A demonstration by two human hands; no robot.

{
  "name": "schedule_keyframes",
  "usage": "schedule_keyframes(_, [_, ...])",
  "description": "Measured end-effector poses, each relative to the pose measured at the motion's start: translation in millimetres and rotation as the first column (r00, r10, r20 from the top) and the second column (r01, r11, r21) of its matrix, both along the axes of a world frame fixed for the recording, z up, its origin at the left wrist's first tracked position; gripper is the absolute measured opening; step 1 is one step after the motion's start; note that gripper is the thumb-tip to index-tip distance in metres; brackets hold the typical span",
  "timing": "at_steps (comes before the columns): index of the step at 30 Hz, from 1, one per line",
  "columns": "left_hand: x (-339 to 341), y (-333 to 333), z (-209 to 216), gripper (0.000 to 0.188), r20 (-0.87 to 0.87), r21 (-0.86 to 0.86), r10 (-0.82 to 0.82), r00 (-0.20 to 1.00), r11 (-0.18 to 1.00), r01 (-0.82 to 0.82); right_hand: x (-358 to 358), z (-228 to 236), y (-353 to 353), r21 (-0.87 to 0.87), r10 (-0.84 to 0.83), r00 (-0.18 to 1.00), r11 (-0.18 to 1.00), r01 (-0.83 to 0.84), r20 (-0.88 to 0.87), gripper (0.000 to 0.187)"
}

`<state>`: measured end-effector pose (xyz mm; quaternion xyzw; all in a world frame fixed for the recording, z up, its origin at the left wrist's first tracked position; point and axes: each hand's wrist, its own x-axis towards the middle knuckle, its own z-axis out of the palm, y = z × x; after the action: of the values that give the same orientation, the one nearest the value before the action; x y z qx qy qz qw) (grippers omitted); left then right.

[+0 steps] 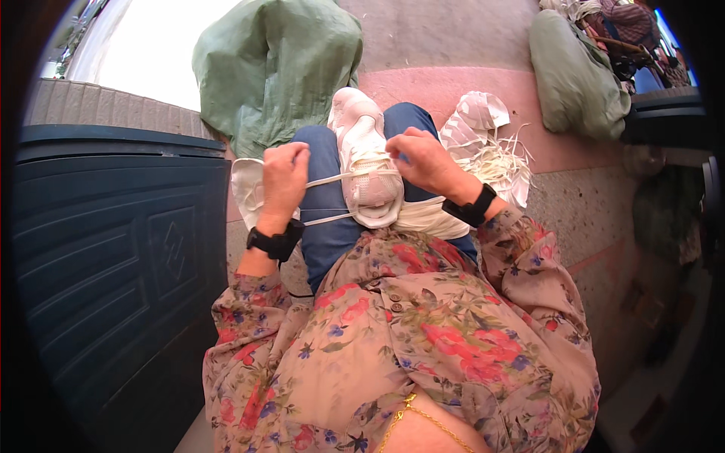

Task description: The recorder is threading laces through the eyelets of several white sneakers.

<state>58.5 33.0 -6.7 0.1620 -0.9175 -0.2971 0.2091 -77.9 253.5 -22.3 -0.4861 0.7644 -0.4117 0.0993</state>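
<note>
A white sneaker [365, 140] lies lengthwise on my lap between my thighs, its toe pointing away and its heel opening near my waist. My left hand [284, 180] is closed on a flat white shoelace [325, 180], drawn taut from the shoe's lacing out to the left. A lower strand of lace slants from under that wrist to the heel opening. Right of the lacing, my right hand [427, 158] is closed with its fingertips bent inward, seemingly on the lace's other side; its grip is partly hidden.
Loose white laces [492, 161] lie bunched with white shoe pieces at my right. A hank of cream laces [432, 219] rests on my right thigh. Another white shoe part [246, 185] is at my left. Green sacks [281, 72] stand ahead; a dark blue door [121, 257] borders the left.
</note>
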Motion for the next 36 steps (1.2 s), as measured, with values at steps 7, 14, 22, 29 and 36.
schedule_keyframes(7, [-10.0,43.0,-5.5,0.008,0.123,0.035,-0.162,0.979,0.987,0.159,3.5,-4.9,-25.4,0.280,0.300,0.899,0.936,-0.212,-0.320,0.022])
schedule_keyframes(14, [-29.0,65.7,-9.7,0.011,0.174,0.103,-0.273,0.946,0.961,0.258,3.3,-15.1,-6.9,0.036,-0.100,0.987,0.995,0.096,0.124,0.021])
schedule_keyframes(22, [-58.3,77.1,-1.1,0.011,0.510,0.061,-0.292,0.809,0.950,0.305,3.3,-21.9,0.5,-0.086,-0.083,0.955,0.990,0.112,0.286,0.021])
schedule_keyframes(29, [-62.2,84.6,-3.2,0.009,0.289,-0.415,-0.287,0.913,0.822,0.390,3.0,-28.2,8.2,0.006,-0.135,0.893,0.989,0.147,0.430,0.018])
schedule_keyframes(36, [-37.8,73.9,-12.3,0.007,0.204,-0.082,-0.226,0.953,0.965,0.247,0.5,-25.3,0.7,0.005,-0.115,0.918,0.993,0.122,0.381,0.016])
